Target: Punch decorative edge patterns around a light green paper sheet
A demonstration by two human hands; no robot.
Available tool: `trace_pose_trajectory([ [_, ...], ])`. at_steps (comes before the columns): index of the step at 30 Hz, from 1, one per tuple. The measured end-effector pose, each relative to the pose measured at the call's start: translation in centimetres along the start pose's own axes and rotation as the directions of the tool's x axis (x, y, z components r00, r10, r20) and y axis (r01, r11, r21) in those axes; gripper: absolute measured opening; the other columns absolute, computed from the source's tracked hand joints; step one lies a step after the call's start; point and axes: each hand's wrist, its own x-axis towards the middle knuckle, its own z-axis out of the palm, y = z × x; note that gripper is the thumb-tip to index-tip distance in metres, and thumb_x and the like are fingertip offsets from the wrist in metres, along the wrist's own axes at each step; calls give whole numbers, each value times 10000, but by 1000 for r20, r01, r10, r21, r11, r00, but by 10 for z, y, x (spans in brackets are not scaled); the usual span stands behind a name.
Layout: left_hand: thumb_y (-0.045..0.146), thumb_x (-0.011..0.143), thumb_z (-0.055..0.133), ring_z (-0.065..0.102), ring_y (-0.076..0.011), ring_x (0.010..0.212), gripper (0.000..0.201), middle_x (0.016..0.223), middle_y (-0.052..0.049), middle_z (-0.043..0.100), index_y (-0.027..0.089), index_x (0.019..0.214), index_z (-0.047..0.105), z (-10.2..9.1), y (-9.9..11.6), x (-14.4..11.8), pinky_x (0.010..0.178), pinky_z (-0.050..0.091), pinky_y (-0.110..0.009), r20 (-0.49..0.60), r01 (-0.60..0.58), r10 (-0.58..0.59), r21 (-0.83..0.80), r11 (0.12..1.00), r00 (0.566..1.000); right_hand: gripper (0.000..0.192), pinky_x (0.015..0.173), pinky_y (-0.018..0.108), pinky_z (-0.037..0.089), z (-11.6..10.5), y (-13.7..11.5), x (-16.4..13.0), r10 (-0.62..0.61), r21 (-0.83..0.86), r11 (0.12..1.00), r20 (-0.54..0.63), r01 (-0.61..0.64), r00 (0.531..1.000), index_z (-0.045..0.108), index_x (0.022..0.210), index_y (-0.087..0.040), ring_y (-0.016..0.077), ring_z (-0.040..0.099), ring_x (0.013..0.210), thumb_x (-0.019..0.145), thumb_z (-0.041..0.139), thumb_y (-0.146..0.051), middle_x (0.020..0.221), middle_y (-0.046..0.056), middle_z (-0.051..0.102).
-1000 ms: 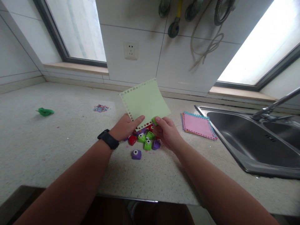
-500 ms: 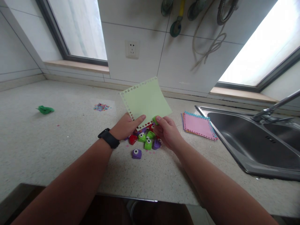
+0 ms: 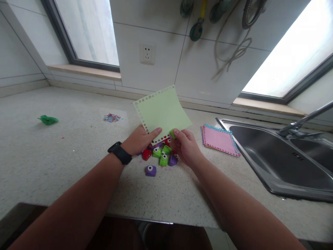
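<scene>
The paper sheet (image 3: 162,111) is pale green — small cut-outs along three sides.

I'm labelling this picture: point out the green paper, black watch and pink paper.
Green paper (image 3: 163,113): head view, middle of the sheet.
Black watch (image 3: 124,156): head view, on its band.
Pink paper (image 3: 220,139): head view, sheet's middle.

Paper stack (image 3: 220,140) between punches (image 3: 163,161) and sink (image 3: 267,156)

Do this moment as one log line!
left hand: holds light green paper | right hand: pinches green punch at paper's edge | counter: purple punch | beside sink: pink sheet
</scene>
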Motion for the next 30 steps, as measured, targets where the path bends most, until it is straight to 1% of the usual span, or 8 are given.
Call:
trace_pose_trajectory([
  [4,363,849,651,692,-228,990,240,1011,-71,754,202,1017,710,-1,1,-1,725,582,-292,14,36,-36,5,999,999,408,430,272,162,-2,2,2,-37,-4,999,-5,37,999,407,628,-217,75,229,411,819,707,-416,474,-90,283],
  [8,358,750,746,716,-260,832,283,782,-68,749,183,971,724,-1,2,-1,602,579,-305,-19,126,-128,-68,990,992,350,433,266,159,-4,2,2,-49,-24,999,23,49,999,464,683,-212,73,229,423,821,711,-419,495,-89,306],
  [12,386,746,743,666,-200,564,261,655,-44,711,174,897,724,-1,0,-2,468,517,-270,25,184,-183,-56,981,983,337,428,261,156,-5,3,3,-67,-22,997,32,68,997,467,696,-212,70,213,422,833,707,-404,497,-92,294],
  [16,448,831,649,576,-138,440,303,664,-34,693,166,928,704,-2,-4,-3,420,472,-252,86,176,-177,19,984,980,351,414,252,149,-5,6,4,-93,-1,996,6,93,996,449,675,-211,70,206,415,839,705,-387,488,-98,257],
  [20,504,875,584,550,-117,442,353,663,-12,664,169,939,677,-4,-7,-4,433,475,-239,112,170,-178,76,983,978,365,405,238,158,-5,6,6,-87,0,996,0,87,996,449,672,-208,68,215,415,830,708,-411,484,-100,270],
  [24,522,882,570,562,-124,457,379,677,-17,667,170,969,679,-6,-9,-4,445,484,-248,97,195,-203,89,977,974,382,412,229,181,-6,3,8,-76,-2,997,-5,76,997,455,669,-206,69,254,423,816,711,-449,492,-92,312],
  [27,500,882,582,599,-143,499,369,717,-33,693,183,1041,683,-7,-11,-3,459,493,-258,81,190,-193,42,981,978,377,416,230,187,-13,-1,10,-81,-27,996,-46,79,996,456,664,-209,74,274,424,829,676,-467,499,-82,334],
  [30,446,872,619,665,-179,636,334,771,-59,725,188,1068,698,-7,-12,-1,535,526,-273,50,159,-157,-36,987,986,335,427,233,193,-25,-5,14,-121,-109,988,-85,112,989,518,695,-203,80,294,435,871,605,-474,522,-68,366],
])
